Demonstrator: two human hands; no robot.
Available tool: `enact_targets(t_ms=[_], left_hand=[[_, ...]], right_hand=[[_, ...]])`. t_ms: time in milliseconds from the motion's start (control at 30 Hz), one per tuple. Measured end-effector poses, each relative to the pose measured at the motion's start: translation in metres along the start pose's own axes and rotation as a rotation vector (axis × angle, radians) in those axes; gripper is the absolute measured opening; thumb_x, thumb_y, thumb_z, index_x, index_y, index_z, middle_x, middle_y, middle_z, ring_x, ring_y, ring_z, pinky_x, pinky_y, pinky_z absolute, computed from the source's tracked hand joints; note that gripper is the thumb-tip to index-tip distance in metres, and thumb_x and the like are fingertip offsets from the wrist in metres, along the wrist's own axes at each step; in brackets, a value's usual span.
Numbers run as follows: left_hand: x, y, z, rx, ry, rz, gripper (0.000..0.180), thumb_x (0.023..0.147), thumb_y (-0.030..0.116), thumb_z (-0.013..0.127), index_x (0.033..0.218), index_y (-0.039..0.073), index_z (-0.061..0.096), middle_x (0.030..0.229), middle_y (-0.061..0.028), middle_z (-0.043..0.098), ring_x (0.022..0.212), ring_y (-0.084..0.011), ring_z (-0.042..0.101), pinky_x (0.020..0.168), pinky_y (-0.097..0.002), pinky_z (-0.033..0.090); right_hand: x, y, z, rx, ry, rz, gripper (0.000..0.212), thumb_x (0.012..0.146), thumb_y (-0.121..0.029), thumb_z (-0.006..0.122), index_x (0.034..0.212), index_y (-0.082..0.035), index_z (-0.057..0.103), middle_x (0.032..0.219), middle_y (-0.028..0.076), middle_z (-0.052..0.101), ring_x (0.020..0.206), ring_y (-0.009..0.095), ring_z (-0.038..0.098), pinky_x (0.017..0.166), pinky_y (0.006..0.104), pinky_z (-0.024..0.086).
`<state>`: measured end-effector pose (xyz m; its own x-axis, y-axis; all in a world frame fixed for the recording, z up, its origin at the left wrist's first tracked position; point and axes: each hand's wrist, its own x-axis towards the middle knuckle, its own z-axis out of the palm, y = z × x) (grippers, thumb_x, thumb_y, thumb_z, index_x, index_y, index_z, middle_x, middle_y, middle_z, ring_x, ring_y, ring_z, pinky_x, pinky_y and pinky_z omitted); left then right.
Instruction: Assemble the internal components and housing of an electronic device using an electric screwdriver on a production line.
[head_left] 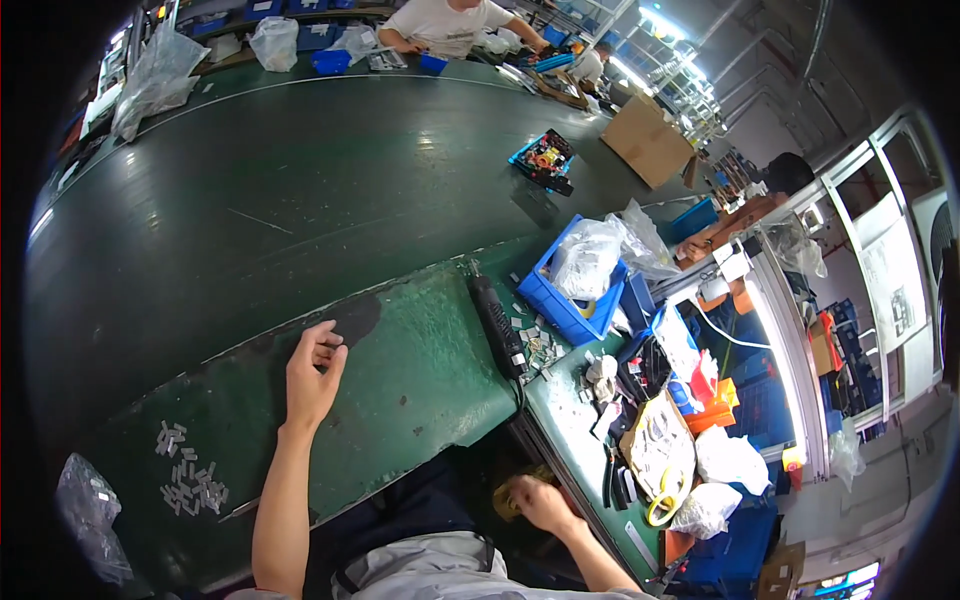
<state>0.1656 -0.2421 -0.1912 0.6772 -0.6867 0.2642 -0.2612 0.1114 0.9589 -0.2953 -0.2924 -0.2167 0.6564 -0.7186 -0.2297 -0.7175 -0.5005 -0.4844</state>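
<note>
Over the green worktop [400,405], my left hand [316,375] has its fingers loosely bent and apart, with nothing seen in it. My right hand [545,503] is low beside the bench edge, in a dark gap near my lap. Its fingers are curled in against a yellow object [506,502] whose kind is unclear; whether they grip it is hidden. A black electric screwdriver [496,325] lies on the worktop between the hands and the blue bin. Several small pale metal pieces [190,483] lie scattered at the left.
A blue bin [572,305] with clear bags stands right of the screwdriver, beside small loose chips [538,348]. Farther right are a yellow tape roll [661,511] and white bags [730,460]. Across the dark belt [300,170] sit a parts tray [545,160], a cardboard box [648,140] and a person [445,28].
</note>
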Motion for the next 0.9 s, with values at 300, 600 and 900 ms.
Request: enact_targets(t_ms=[300, 600, 900], left_hand=[[-0.001, -0.002, 0.002, 0.106, -0.067, 0.062, 0.024, 0.089, 0.0, 0.069, 0.112, 0.002, 0.064, 0.1, -0.0085, 0.07, 0.079, -0.0157, 0.067, 0.07, -0.0271, 0.053], [-0.003, 0.0, 0.0, 0.125, -0.083, 0.078, 0.022, 0.09, 0.001, 0.069, 0.112, 0.003, 0.066, 0.096, -0.0072, 0.067, 0.078, -0.0151, 0.065, 0.071, -0.0271, 0.052], [0.001, -0.003, 0.0, 0.121, -0.077, 0.05, 0.023, 0.09, 0.001, 0.069, 0.112, 0.003, 0.066, 0.094, -0.0055, 0.068, 0.076, -0.0124, 0.064, 0.071, -0.0258, 0.052]], right_hand=[[0.075, -0.109, -0.052, 0.056, -0.084, -0.299, 0.027, 0.098, -0.018, 0.062, 0.12, -0.004, 0.063, 0.099, 0.013, 0.068, 0.09, 0.032, 0.069, 0.076, 0.0384, 0.057], [0.093, -0.1, -0.102, -0.164, -0.051, -0.462, 0.025, 0.095, -0.019, 0.065, 0.118, -0.009, 0.067, 0.1, 0.013, 0.07, 0.09, 0.032, 0.07, 0.077, 0.0399, 0.058], [0.2, -0.085, -0.256, -0.446, 0.09, -0.461, 0.021, 0.096, -0.02, 0.058, 0.109, -0.008, 0.07, 0.1, 0.014, 0.072, 0.088, 0.035, 0.07, 0.078, 0.043, 0.057]])
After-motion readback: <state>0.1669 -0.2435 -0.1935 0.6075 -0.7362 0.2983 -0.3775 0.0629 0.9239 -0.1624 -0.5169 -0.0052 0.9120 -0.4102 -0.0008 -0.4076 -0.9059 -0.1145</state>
